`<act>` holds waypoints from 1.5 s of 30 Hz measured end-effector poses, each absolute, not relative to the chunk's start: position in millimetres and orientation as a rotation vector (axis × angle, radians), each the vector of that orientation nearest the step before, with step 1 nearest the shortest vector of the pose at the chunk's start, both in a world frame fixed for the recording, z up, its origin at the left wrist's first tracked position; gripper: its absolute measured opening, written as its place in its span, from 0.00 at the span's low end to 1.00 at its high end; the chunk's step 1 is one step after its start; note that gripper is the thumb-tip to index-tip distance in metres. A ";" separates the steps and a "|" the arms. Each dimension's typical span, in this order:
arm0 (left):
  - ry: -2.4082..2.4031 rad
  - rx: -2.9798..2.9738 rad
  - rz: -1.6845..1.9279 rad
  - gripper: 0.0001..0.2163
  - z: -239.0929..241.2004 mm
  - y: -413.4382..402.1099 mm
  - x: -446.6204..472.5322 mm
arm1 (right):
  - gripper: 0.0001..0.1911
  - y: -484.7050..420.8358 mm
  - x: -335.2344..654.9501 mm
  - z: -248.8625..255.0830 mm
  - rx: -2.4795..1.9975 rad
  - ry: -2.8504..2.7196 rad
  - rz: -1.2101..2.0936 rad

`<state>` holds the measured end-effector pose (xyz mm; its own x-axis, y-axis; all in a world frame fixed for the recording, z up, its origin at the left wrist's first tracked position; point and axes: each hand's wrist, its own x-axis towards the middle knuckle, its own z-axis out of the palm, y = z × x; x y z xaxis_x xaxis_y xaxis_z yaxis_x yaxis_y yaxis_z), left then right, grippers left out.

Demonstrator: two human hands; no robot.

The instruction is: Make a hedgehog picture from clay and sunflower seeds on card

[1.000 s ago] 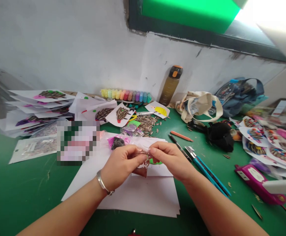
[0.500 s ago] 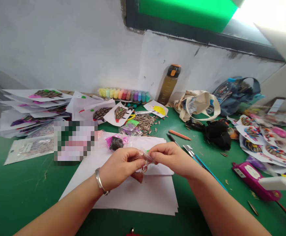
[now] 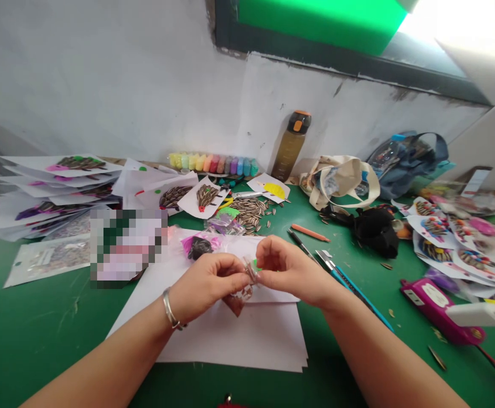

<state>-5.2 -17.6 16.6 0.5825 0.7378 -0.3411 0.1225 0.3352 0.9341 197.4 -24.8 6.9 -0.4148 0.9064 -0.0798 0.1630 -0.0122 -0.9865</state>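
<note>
My left hand (image 3: 211, 283) pinches a small clear plastic bag (image 3: 235, 305) between thumb and fingers, with something brown inside its lower corner. My right hand (image 3: 290, 272) grips the bag's upper end between thumb and index finger, its other fingers curled. Both hands are held above a stack of white paper (image 3: 230, 340). Just behind my left hand lies a dark lump (image 3: 200, 247) on a bright pink plastic wrapper (image 3: 186, 242). A bit of green shows behind the right fingers.
Sunflower seeds (image 3: 251, 214) are heaped behind the paper. An orange pencil (image 3: 310, 232) and a utility knife (image 3: 336, 269) lie at the right, near a magenta device (image 3: 434, 311). Seed pictures (image 3: 81, 164) pile up at the left. A bottle (image 3: 290, 146) leans by the wall.
My right fingers have shifted on the bag's upper end and curled more openly. The bag has tilted and moved slightly left and down. The camera view has shifted slightly.
</note>
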 end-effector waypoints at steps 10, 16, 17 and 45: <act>0.868 1.169 0.534 0.09 11.3 -14.5 -5.1 | 0.04 -26.5 193.1 10.4 -1.087 -1.977 0.942; 0.852 1.225 0.512 0.07 14.8 -15.9 -5.5 | 0.04 -26.9 191.7 8.8 -1.169 -1.965 0.989; 0.853 1.233 0.498 0.07 15.3 -16.5 -5.8 | 0.04 -27.3 191.5 8.4 -1.198 -1.944 1.031; 1.059 1.176 0.687 0.08 10.9 -8.1 -9.9 | 0.14 -19.8 188.9 -4.1 -1.067 -0.924 1.357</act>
<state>-9.9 -8.1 10.9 0.3819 0.8764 -0.2934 0.0892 0.2811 0.9555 188.9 -19.8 -4.1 0.0312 0.9960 -0.0834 -0.2879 -0.0710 -0.9550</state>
